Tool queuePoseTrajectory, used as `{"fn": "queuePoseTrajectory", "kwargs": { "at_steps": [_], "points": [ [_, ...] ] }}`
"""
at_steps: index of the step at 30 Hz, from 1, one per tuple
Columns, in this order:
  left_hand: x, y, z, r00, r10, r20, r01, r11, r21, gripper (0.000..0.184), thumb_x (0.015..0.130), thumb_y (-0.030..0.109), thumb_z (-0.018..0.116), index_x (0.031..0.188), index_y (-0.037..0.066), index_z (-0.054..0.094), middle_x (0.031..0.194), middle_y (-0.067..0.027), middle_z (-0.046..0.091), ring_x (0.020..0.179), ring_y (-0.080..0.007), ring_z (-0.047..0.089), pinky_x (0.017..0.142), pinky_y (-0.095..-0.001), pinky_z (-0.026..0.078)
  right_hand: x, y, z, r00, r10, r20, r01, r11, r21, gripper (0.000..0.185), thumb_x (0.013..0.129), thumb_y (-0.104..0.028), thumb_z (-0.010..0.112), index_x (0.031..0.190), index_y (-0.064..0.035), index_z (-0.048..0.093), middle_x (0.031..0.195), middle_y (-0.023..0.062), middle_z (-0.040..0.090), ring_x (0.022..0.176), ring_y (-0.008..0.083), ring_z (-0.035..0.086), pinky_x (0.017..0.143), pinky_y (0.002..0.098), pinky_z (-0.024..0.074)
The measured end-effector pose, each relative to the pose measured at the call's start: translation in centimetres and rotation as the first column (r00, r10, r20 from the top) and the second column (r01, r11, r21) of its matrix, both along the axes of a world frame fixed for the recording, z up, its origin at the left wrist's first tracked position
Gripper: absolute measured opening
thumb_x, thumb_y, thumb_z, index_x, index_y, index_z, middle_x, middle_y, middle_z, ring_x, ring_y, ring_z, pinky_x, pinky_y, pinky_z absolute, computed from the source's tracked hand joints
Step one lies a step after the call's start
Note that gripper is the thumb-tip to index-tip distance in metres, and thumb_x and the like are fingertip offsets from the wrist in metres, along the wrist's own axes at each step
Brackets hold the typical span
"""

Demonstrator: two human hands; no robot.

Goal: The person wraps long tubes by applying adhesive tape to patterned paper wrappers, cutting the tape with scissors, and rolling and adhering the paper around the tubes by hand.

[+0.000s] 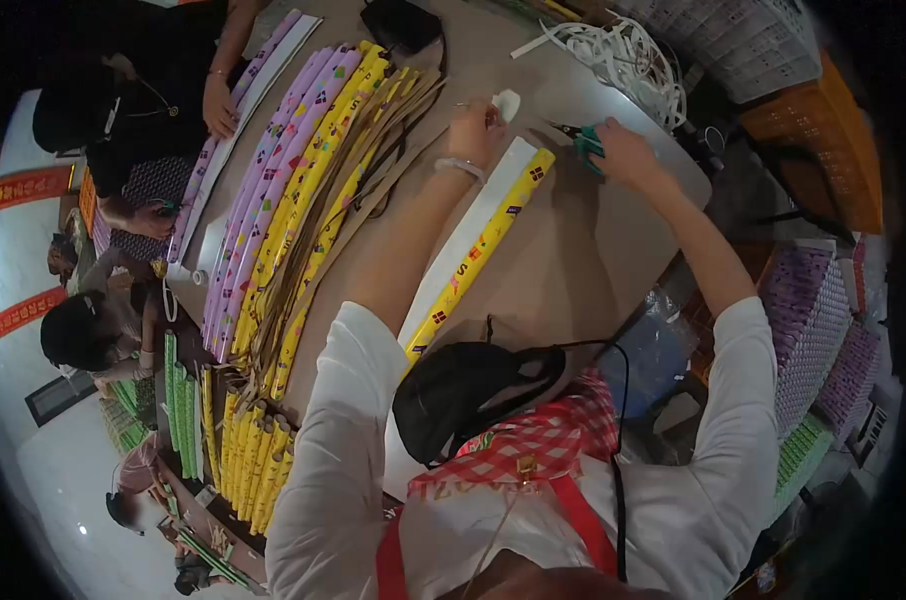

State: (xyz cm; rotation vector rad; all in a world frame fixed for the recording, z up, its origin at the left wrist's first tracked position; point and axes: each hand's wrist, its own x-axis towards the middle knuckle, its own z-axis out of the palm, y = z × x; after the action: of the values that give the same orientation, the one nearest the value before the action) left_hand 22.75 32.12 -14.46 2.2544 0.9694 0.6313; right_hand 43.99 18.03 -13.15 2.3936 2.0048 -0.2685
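My left hand (476, 133) is closed, pinching a small white piece (507, 104) whose kind I cannot make out. My right hand (625, 152) grips green-handled scissors (586, 147), their blades pointing left toward the white piece and apart from it. Between my forearms lies a long yellow printed roll (483, 245) with a white sheet edge (463, 235) along its left side. Its near end runs under my left sleeve and the black cap-like item (468, 400) at my chest.
Purple printed rolls (273, 200) and yellow rolls (313, 170) lie with brown strips (358, 160) on the table's left. White strips (623, 55) are heaped at the far right. A co-worker's hand (219, 105) rests at the left edge. An orange crate (813, 140) stands right.
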Motion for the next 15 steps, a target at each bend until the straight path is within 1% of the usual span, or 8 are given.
{"fn": "queuePoseTrajectory", "kwargs": {
  "at_steps": [4, 7, 9, 10, 11, 12, 13, 15],
  "points": [
    [0.3, -1.6, -0.1, 0.948, -0.025, -0.317, 0.017, 1.000, -0.025, 0.023, 0.076, 0.007, 0.052, 0.099, 0.006, 0.053, 0.102, -0.0153, 0.051, 0.093, -0.0319, 0.054, 0.075, -0.0403, 0.047, -0.5, -2.7, -1.5, 0.984, 0.039, 0.174, -0.028, 0.998, -0.065, 0.035, 0.081, -0.026, 0.056, 0.102, 0.0007, 0.048, 0.098, 0.0130, 0.048, 0.086, 0.0306, 0.055, 0.072, 0.0407, 0.0467],
    [0.2, -1.6, -0.6, 0.953, 0.013, -0.303, -0.015, 1.000, -0.005, 0.025, 0.078, 0.006, 0.047, 0.103, 0.007, 0.052, 0.108, -0.0141, 0.050, 0.098, -0.0318, 0.053, 0.078, -0.0401, 0.047, -2.0, -3.5, -0.4, 0.982, -0.056, 0.183, 0.075, 0.992, -0.101, 0.032, 0.082, -0.023, 0.055, 0.103, 0.0017, 0.051, 0.098, 0.0130, 0.050, 0.087, 0.0317, 0.055, 0.072, 0.0407, 0.0469],
    [-0.6, -1.4, -0.9, 0.959, 0.018, -0.283, -0.017, 1.000, 0.003, 0.027, 0.079, 0.005, 0.047, 0.105, 0.006, 0.050, 0.112, -0.0147, 0.049, 0.098, -0.0328, 0.054, 0.077, -0.0408, 0.048, -4.5, -4.1, 4.5, 0.994, -0.069, 0.080, 0.064, 0.996, 0.053, 0.026, 0.084, -0.018, 0.053, 0.100, 0.0024, 0.053, 0.097, 0.0134, 0.054, 0.085, 0.0308, 0.056, 0.073, 0.0380, 0.0464],
    [-1.3, -1.2, -2.1, 0.960, 0.053, -0.275, -0.054, 0.999, 0.003, 0.027, 0.079, 0.005, 0.047, 0.105, 0.006, 0.050, 0.112, -0.0147, 0.049, 0.098, -0.0328, 0.054, 0.077, -0.0408, 0.048, -6.2, -4.3, 7.9, 0.979, 0.044, -0.198, 0.045, 0.906, 0.421, 0.022, 0.084, -0.017, 0.053, 0.095, 0.0014, 0.056, 0.092, 0.0135, 0.056, 0.083, 0.0275, 0.057, 0.070, 0.0336, 0.0467],
    [-2.1, -1.3, -3.3, 0.953, 0.128, -0.275, -0.116, 0.991, 0.061, 0.028, 0.079, 0.005, 0.046, 0.106, 0.006, 0.050, 0.111, -0.0150, 0.050, 0.095, -0.0335, 0.055, 0.076, -0.0415, 0.048, -7.8, -4.9, 11.3, 0.876, 0.253, -0.411, 0.132, 0.694, 0.708, 0.018, 0.083, -0.016, 0.054, 0.091, 0.0004, 0.059, 0.088, 0.0136, 0.058, 0.080, 0.0242, 0.058, 0.066, 0.0293, 0.0469],
    [-3.1, -1.8, -3.9, 0.939, 0.201, -0.279, -0.175, 0.978, 0.116, 0.029, 0.079, 0.005, 0.046, 0.108, 0.007, 0.049, 0.110, -0.0153, 0.051, 0.092, -0.0342, 0.056, 0.074, -0.0423, 0.048, -9.4, -6.1, 14.5, 0.855, 0.315, -0.412, 0.184, 0.559, 0.808, 0.015, 0.083, -0.015, 0.054, 0.086, -0.0015, 0.060, 0.088, 0.0128, 0.058, 0.080, 0.0243, 0.057, 0.068, 0.0320, 0.0457],
    [-4.8, -4.2, 1.3, 0.959, 0.245, -0.143, -0.250, 0.968, -0.016, 0.035, 0.076, 0.003, 0.049, 0.111, 0.006, 0.050, 0.106, -0.0186, 0.054, 0.092, -0.0363, 0.054, 0.079, -0.0397, 0.045, -10.0, -8.4, 16.9, 0.924, 0.348, -0.156, 0.006, 0.394, 0.919, 0.018, 0.089, -0.016, 0.044, 0.095, -0.0011, 0.053, 0.093, 0.0095, 0.057, 0.081, 0.0223, 0.055, 0.073, 0.0299, 0.0440],
    [-8.9, -7.2, 2.3, 0.968, 0.240, -0.076, -0.244, 0.968, -0.052, 0.032, 0.075, 0.003, 0.051, 0.107, 0.006, 0.052, 0.105, -0.0168, 0.055, 0.092, -0.0355, 0.054, 0.079, -0.0395, 0.045, -13.4, -10.1, 22.5, 0.753, 0.626, 0.204, 0.145, -0.460, 0.876, 0.019, 0.086, -0.024, 0.049, 0.081, -0.0062, 0.054, 0.086, 0.0057, 0.057, 0.090, 0.0211, 0.054, 0.077, 0.0366, 0.0443]
  ]
}}
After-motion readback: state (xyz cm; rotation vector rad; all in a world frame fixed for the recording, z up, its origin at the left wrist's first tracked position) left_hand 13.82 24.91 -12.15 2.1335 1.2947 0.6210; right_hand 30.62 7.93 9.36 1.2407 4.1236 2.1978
